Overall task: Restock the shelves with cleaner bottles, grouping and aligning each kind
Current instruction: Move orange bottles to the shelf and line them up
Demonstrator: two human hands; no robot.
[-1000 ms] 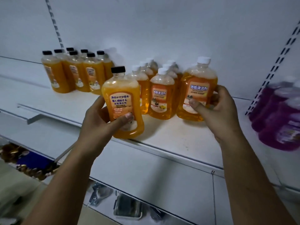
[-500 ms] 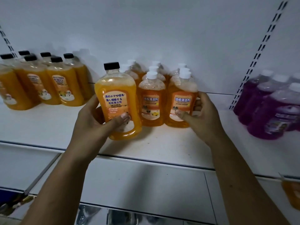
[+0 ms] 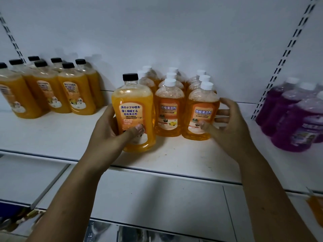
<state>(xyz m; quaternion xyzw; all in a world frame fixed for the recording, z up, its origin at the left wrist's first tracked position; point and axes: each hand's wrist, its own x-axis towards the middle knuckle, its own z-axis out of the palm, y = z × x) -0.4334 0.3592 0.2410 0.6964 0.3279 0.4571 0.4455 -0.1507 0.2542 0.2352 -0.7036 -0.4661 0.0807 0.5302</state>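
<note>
The left hand (image 3: 108,135) grips a black-capped bottle (image 3: 133,112) just beside the white-capped rows (image 3: 169,105) between the hands — set down there, kinds mix. The right hand (image 3: 229,127) clasps the front white-capped bottle (image 3: 201,109) — a shove could topple those behind.

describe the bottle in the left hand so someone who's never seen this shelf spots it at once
On the white metal shelf, find the cluster of white-capped orange cleaner bottles in the middle. Just left of it, nearer the edge, the left hand grips a clear plastic bottle of orange liquid. Unlike those neighbours, it has a black cap.
</note>
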